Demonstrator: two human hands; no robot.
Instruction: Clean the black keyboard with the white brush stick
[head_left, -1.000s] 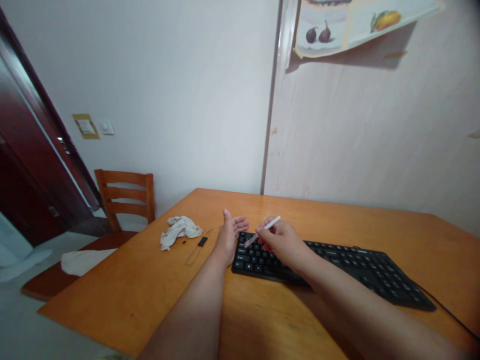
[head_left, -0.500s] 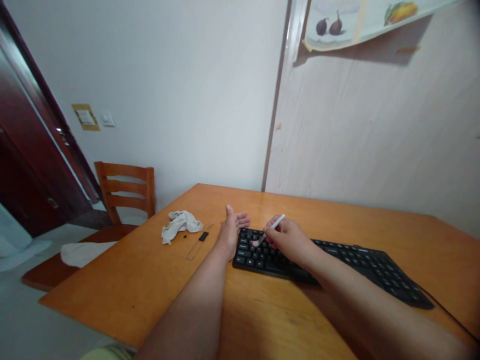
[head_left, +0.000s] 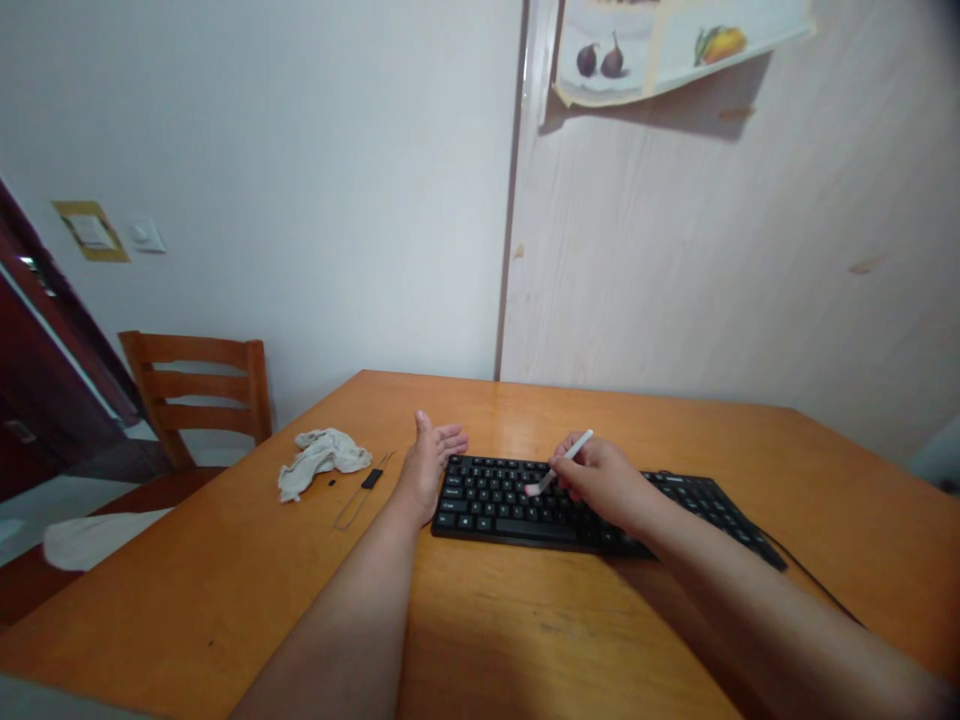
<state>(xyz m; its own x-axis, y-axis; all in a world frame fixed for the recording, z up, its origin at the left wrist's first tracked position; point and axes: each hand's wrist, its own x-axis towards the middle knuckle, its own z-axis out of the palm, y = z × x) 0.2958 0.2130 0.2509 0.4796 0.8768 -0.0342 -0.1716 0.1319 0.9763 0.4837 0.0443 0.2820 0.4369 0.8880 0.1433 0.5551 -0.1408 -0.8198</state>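
Note:
A black keyboard (head_left: 517, 527) lies on the wooden table (head_left: 480, 620). My right hand (head_left: 600, 475) is closed around a small brush with a white handle (head_left: 579, 445). The brush's pinkish tip is down at the keys near the middle of the keyboard. At the keyboard's left end, my left hand (head_left: 427, 465) stands on its edge, fingers stretched out and thumb up, with nothing in it. My right hand and forearm hide part of the right half of the keyboard.
Left of my left hand lie a wire tool with a black grip (head_left: 372, 479), a small black piece (head_left: 332, 482) and a crumpled whitish cloth (head_left: 322, 460). A wooden chair (head_left: 199, 385) stands beyond the table's left edge. The keyboard's cable (head_left: 814, 580) runs off to the right.
The brush in my right hand has moved rightward over the keys, from the left end toward the middle. My left hand stays at the left end. The whole view has shifted to the right.

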